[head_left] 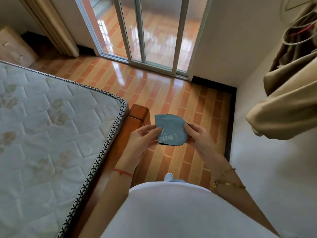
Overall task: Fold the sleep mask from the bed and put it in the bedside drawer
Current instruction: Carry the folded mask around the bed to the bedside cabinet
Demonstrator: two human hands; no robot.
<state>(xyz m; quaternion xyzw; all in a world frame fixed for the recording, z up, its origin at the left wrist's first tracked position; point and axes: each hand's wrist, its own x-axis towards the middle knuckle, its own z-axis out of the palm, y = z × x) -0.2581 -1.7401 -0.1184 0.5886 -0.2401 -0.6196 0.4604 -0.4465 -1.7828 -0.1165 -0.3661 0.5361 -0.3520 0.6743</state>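
Between both hands, a folded, soft blue sleep mask (pixel 170 130).

White top (pixel 171 212), red string (pixel 122 172) on left wrist, gold bracelets (pixel 224 182) on right, white shoe (pixel 169 176).

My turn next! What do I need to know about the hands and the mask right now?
Left hand: pinching the left edge of the blue fabric sleep mask.
Right hand: pinching its right edge.
The mask is held in the air over the orange brick-pattern floor, beside the wooden bed frame and quilted white mattress.
Done: mask is off the bed and looks folded in half.
Left: put it in the bedside drawer. A pale wooden cabinet stands at the far left; whether that is the one, I cannot tell.
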